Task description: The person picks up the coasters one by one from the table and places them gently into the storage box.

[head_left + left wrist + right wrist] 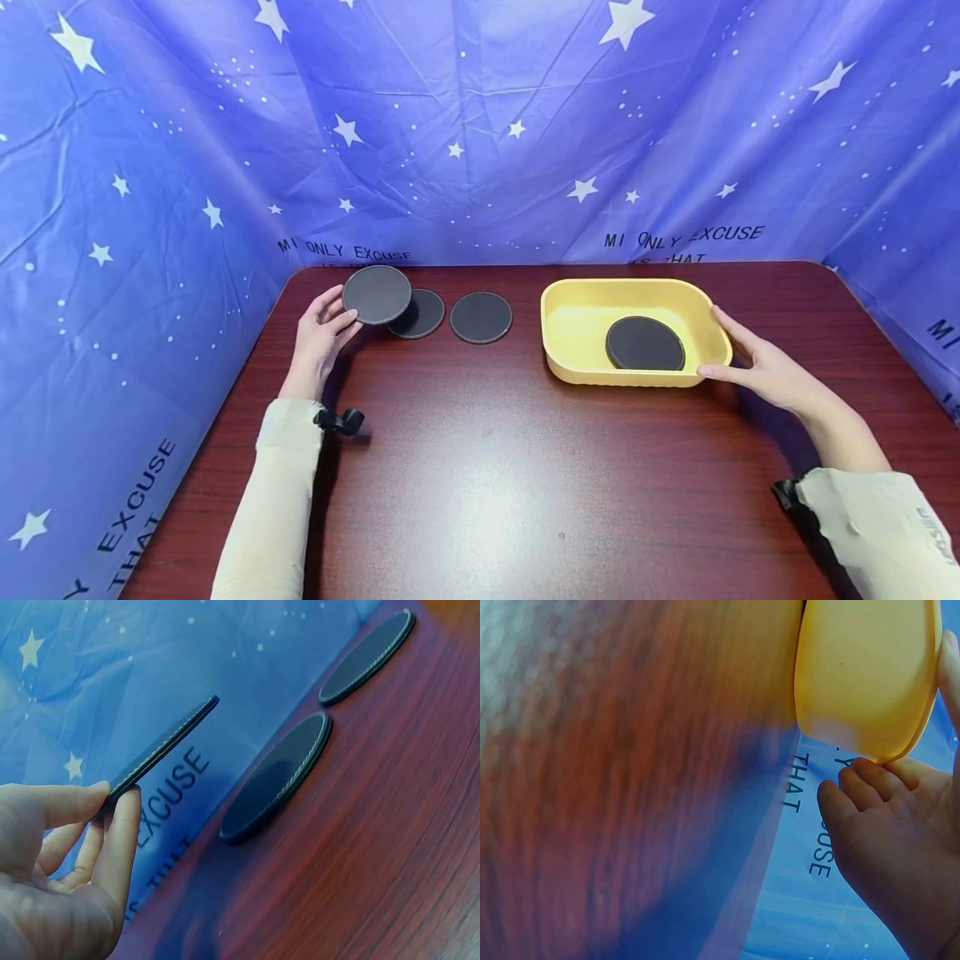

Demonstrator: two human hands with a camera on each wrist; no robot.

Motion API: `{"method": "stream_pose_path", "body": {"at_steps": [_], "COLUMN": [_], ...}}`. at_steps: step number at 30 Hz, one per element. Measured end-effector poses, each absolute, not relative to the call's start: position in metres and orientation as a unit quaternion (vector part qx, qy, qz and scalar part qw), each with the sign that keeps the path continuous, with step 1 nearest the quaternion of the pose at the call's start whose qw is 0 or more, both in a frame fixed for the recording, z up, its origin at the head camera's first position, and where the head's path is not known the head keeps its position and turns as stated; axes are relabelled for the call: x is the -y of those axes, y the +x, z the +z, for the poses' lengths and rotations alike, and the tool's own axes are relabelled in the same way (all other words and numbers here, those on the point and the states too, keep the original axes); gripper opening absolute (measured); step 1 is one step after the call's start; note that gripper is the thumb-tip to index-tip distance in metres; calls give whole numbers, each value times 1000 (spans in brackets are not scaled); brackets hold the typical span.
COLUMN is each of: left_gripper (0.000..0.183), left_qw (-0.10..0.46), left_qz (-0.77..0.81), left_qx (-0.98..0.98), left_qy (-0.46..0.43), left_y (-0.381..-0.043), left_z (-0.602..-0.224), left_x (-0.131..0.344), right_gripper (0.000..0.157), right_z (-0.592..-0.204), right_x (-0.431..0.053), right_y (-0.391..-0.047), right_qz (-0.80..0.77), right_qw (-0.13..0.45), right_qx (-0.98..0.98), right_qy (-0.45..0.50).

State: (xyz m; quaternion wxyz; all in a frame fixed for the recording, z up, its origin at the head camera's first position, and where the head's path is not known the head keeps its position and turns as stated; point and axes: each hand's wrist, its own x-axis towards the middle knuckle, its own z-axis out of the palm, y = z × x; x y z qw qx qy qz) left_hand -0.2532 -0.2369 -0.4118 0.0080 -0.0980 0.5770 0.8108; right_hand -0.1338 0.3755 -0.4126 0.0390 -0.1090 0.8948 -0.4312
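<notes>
Black coaster [377, 295] is pinched in the left hand's [318, 340] fingers, centre-left of frame; right hand [776, 375] grips yellow tray [618, 378] at right, one coaster [645, 343] visibly in, two more coasters [482, 317] [429, 313] on desk [450, 442] mid-frame, seemingly left.

A dark round coaster [163, 745] with pale edge stitching is pinched between thumb and fingers by the left hand [71, 859] at lower left. Two similar discs [259, 787] are seen right of centre and upper right, laid on reddish wood [397, 847]; upper left is filled by starred blue cloth [97, 705].
</notes>
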Motion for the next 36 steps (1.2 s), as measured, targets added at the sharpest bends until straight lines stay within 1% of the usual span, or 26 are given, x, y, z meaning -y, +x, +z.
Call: {"method": "stream_pose_path", "body": {"at_steps": [5, 12, 21, 36], "left_gripper": [63, 58, 57, 62], "left_qw": [21, 36, 50, 77], "left_qz": [820, 828, 819, 804], "left_qx": [-567, -558, -571, -589], "left_qy": [-75, -47, -19, 20], "left_y": [-251, -247, -244, -243], "left_z": [-407, -399, -392, -388], "left_x": [226, 211, 192, 161], "right_gripper": [95, 95, 95, 95], "right_z": [-412, -411, -412, -411], "right_x": [-375, -375, -376, -376], "right_y": [-133, -133, -134, -133], "right_qz": [-430, -429, -437, -435], "right_qw": [42, 46, 45, 42], "right_qx": [-895, -896, -892, -892], "right_qy": [-107, -103, -111, -113]}}
